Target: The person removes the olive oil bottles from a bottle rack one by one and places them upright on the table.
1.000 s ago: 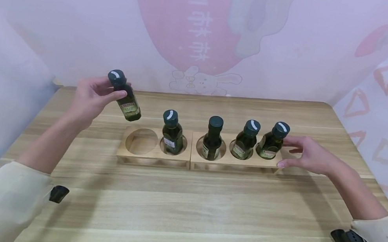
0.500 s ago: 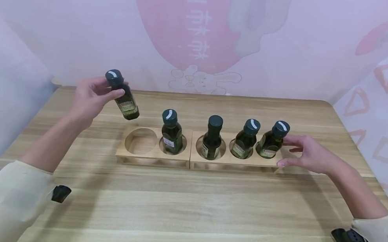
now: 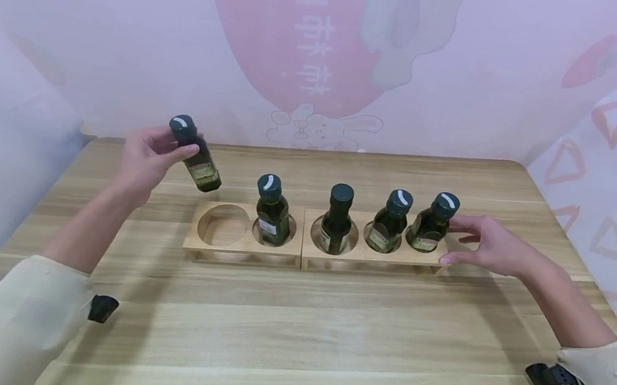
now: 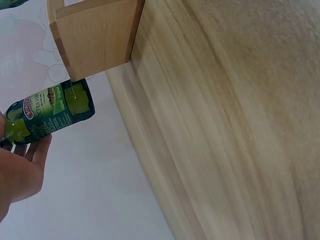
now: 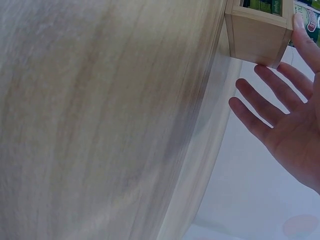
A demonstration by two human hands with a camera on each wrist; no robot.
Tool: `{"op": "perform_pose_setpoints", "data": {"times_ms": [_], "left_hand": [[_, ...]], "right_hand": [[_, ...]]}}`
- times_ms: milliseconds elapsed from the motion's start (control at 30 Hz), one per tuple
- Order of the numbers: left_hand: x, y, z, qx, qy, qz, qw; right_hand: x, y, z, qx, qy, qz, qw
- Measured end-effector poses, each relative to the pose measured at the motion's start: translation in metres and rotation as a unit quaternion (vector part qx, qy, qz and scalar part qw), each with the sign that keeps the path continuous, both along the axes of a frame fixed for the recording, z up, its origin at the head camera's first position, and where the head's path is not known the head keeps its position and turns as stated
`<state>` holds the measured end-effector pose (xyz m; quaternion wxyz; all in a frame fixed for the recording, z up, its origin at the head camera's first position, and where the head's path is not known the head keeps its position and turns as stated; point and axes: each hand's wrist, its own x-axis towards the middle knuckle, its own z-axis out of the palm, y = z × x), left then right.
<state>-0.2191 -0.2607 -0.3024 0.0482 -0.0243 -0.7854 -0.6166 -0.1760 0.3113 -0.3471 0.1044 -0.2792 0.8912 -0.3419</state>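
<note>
My left hand (image 3: 146,153) grips a small dark green olive oil bottle (image 3: 203,166) round its neck and upper body, held tilted above the left end of a wooden bottle rack (image 3: 240,249). Its green label (image 4: 47,102) faces the left wrist camera. That rack has one vacant round hole at the left and one bottle (image 3: 273,220) in the other. Adjoining it, a second rack (image 3: 358,258) carries three bottles, the rightmost (image 3: 427,229) leaning slightly. At this rack's right end is my right hand (image 3: 486,246), fingers spread and fairly straight, thumb touching the corner.
Both racks stand end to end on a wood-grain table (image 3: 293,335). A pale wall (image 3: 451,120) with pink and grey cartoon prints rises behind the table's far edge. Black devices (image 3: 549,378) are worn at the sleeves.
Almost nothing differs. My left hand stays raised with the bottle, shifting only slightly, and my right hand keeps its place at the rack's end.
</note>
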Motion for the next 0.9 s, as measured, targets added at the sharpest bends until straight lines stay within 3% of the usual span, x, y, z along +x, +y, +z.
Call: {"op": "perform_pose_setpoints", "data": {"times_ms": [567,900], "left_hand": [[-0.010,-0.006,-0.014,-0.031,-0.019,-0.017,0.9992],[-0.015,-0.008,-0.019,-0.034,-0.024,-0.007,0.9991]], "right_hand": [[0.002,-0.001,0.001,0.005,-0.012,-0.007,1.000],[0.002,-0.001,0.002,0.009,-0.014,-0.010,1.000]]}}
